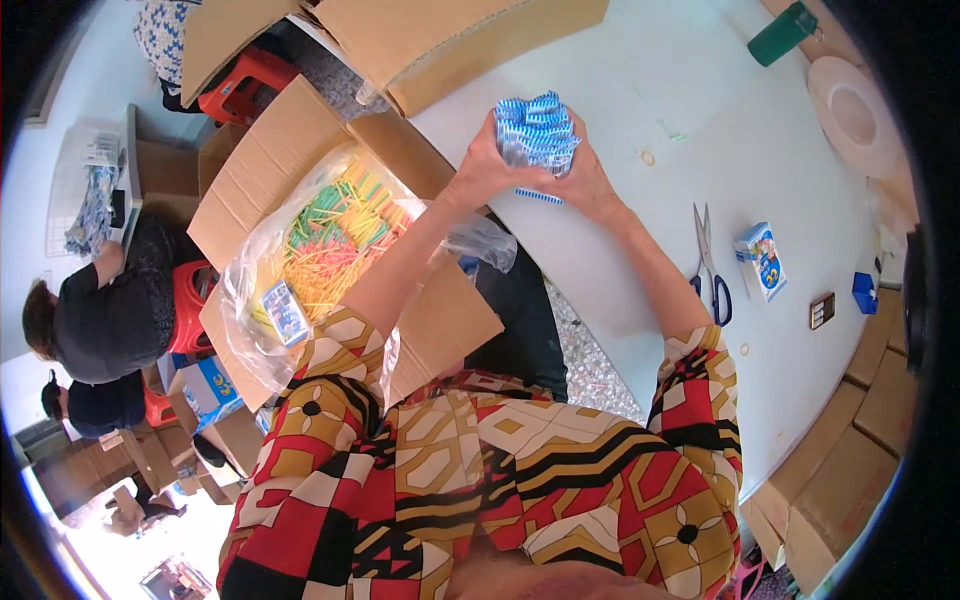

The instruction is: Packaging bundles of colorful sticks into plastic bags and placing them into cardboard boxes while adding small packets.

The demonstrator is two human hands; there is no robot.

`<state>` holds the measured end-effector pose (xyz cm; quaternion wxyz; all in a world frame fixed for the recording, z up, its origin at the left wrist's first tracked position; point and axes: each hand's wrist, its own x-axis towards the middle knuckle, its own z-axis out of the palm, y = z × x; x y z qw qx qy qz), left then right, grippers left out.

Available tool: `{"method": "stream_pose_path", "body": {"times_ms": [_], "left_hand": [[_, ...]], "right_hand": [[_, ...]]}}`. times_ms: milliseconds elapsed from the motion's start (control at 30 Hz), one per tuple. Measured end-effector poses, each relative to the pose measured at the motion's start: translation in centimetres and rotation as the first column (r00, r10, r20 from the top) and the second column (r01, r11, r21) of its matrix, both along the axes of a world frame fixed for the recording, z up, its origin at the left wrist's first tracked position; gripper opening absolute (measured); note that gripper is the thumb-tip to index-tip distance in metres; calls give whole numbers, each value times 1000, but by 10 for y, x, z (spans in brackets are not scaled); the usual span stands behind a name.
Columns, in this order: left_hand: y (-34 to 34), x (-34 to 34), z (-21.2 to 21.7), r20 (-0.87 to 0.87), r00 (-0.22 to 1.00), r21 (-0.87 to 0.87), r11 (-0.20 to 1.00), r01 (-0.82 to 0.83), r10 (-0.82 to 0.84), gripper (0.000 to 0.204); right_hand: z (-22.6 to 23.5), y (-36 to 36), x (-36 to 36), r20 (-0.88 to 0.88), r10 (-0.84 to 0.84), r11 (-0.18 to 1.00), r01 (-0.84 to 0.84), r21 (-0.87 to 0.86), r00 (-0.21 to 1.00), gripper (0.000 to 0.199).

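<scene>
Over the white table, my left hand (482, 172) and my right hand (590, 182) are wrapped round the two sides of a bundle of blue-and-white striped packets (537, 132). Its upper edges are ruffled and uneven, and the packets' contents cannot be made out. Left of my left forearm stands an open cardboard box (262, 150) lined with clear plastic. Thin yellow, green and pink sticks (340, 235) fill it loosely. A small printed carton (286, 313) lies on the near side of the sticks.
Right of my right forearm lie scissors (708, 262), a small blue-and-white carton (762, 262) and a little brown case (822, 311). A green bottle (783, 34) and a straw-coloured hat (850, 112) are at the far right. Cardboard boxes (830, 470) line the near right. Two people (110, 300) sit at left.
</scene>
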<state>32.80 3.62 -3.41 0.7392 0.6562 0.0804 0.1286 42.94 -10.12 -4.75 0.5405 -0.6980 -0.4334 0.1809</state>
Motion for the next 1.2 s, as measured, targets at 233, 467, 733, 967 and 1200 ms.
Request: {"method": "stream_pose_path", "body": {"times_ms": [233, 467, 733, 967, 1200], "left_hand": [[1, -3, 4, -11, 992, 76, 989, -125, 126, 80], [-2, -7, 14, 20, 998, -46, 997, -57, 58, 79], [-19, -6, -5, 76, 985, 39, 986, -160, 157, 77], [-14, -6, 10, 96, 988, 140, 981, -136, 123, 74], [-17, 1, -15, -41, 977, 337, 924, -183, 208, 73]], "right_hand": [[22, 2, -9, 40, -3, 1000, 2, 11, 999, 95], [5, -2, 12, -215, 120, 991, -103, 86, 969, 93], [17, -1, -21, -94, -43, 998, 38, -52, 995, 74], [41, -3, -16, 77, -65, 998, 66, 1, 995, 68], [24, -3, -8, 11, -32, 991, 33, -129, 999, 74]]}}
